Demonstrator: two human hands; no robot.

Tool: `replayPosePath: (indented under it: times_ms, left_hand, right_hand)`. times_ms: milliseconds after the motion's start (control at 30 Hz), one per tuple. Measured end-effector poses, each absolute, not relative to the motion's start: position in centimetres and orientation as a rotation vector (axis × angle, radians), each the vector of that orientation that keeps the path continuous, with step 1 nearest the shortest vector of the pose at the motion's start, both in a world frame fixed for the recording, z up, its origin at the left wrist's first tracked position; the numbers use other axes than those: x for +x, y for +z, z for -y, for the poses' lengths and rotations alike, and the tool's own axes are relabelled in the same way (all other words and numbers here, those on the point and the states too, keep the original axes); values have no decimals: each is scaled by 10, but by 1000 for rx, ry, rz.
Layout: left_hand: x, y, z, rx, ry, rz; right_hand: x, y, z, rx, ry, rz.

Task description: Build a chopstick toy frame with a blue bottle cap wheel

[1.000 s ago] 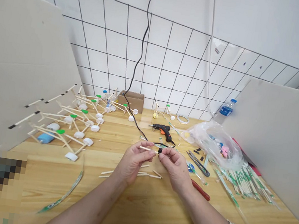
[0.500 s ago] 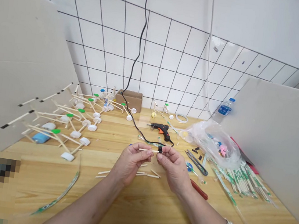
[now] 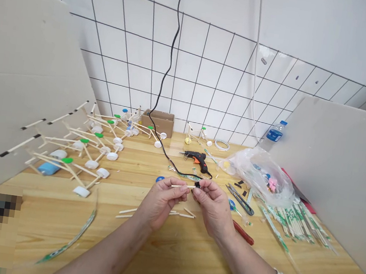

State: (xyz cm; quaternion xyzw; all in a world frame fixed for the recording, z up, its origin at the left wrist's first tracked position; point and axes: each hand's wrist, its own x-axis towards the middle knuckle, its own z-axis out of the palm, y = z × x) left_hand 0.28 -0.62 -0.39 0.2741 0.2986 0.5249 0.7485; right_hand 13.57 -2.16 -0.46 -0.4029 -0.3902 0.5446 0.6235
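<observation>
Left hand pinches a stick; right hand pinches a black piece.
Stick's end meets the piece; a glue gun lies beyond.

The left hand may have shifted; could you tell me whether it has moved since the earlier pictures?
Yes, slightly: the left hand has dropped lower in the view, toward the person, judged against the cardboard box on the table.

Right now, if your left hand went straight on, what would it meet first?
The small black piece pinched by the right hand, it seems: the thin wooden stick in the left hand lines up with it, though depth is unclear.
</observation>
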Motion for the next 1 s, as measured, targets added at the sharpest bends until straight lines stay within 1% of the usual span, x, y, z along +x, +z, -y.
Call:
replayPosePath:
  times_ms: [1000]
  left_hand:
    - [7, -2, 11, 611, 1118, -640]
  right_hand:
    - [137, -9, 21, -930, 1071, 1058]
